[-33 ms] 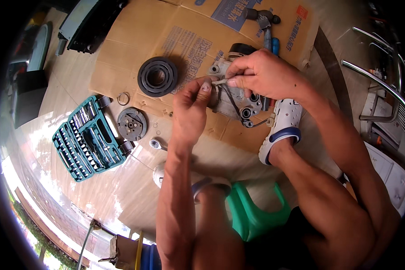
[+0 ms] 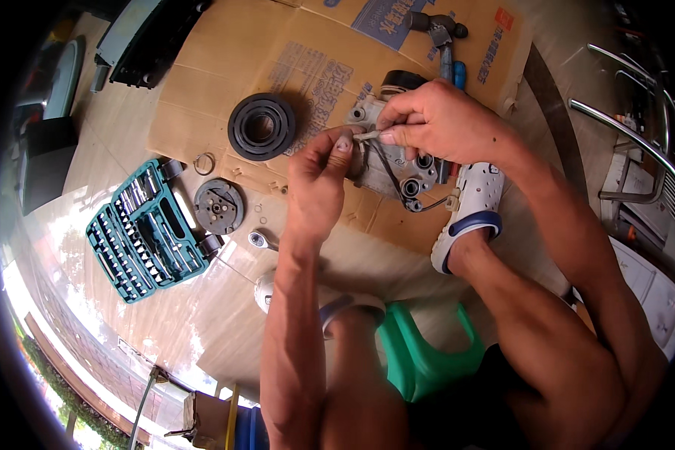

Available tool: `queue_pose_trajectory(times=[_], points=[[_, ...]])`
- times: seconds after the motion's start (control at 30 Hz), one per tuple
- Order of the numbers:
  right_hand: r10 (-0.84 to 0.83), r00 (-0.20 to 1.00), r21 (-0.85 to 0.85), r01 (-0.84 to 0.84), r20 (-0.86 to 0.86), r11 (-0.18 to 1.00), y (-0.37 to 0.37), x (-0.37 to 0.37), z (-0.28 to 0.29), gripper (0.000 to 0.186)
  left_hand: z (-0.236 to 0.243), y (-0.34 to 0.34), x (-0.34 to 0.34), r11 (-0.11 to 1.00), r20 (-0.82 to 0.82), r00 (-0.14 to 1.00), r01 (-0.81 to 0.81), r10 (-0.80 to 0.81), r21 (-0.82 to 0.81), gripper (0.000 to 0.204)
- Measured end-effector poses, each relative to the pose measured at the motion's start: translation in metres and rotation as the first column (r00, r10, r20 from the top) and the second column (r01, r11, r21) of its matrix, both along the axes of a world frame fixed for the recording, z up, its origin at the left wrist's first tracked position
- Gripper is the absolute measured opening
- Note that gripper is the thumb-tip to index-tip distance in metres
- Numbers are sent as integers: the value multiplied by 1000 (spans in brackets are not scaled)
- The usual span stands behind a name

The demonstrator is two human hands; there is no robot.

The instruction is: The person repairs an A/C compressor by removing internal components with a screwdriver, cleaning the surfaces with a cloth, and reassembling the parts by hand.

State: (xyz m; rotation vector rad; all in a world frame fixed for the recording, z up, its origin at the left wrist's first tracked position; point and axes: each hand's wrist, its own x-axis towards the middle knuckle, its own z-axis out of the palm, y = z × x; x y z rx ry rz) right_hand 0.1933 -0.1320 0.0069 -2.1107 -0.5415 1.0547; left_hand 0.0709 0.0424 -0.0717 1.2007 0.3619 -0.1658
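I see 2 bare hands meeting over the middle of the scene. The left hand [image 2: 319, 169] comes up from the near side with thumb and forefinger pinched together on the left end of a small pale piece [image 2: 367, 136]. The right hand [image 2: 435, 124], reaching in from the right, has thumb and forefinger clamped on that piece's right end. I have the piece just above a grey metal housing [image 2: 420, 180], which lies on flattened cardboard [image 2: 202, 97]. A dark cable [image 2: 388, 171] runs from near the fingers down across the housing's near side. I cannot tell what the remaining left fingers touch.

Left of the housing, on the cardboard, I get a black grooved pulley [image 2: 262, 127] lying flat. Nearer and further left are a round metal plate [image 2: 219, 206], a thin ring [image 2: 203, 163] and a ratchet [image 2: 258, 239] on the floor [image 2: 232, 315]. At far left of those I have an open green socket case [image 2: 150, 229] with rows of sockets. A hammer [image 2: 441, 37] lies on the far part of the cardboard. Just right of the housing is a white clog [image 2: 480, 195] on the person's foot, and a green stool [image 2: 412, 352] stands at the near side.
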Motion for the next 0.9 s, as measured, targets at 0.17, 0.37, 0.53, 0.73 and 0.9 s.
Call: queue_pose_trajectory(times=[0.17,0.37,0.53,0.73,0.9], points=[[-92,993,99,98,-69,990,-3,-4,-10,19,-1,-1,-3,999,23,999,-38,38,3,25],[-138,990,137,138,-8,981,-4,-11,-13,18,-2,-4,-1,946,171,984,-18,-39,322,24],[-167,986,155,167,-11,974,-4,-14,-15,17,4,-8,7,752,234,962,-49,-142,658,25],[-209,977,100,213,-53,972,-2,-11,-19,18,9,-15,13,744,137,984,-5,-117,669,20],[-148,988,7,149,-40,989,3,-3,-8,16,10,-14,25,751,103,985,37,-139,660,20]])
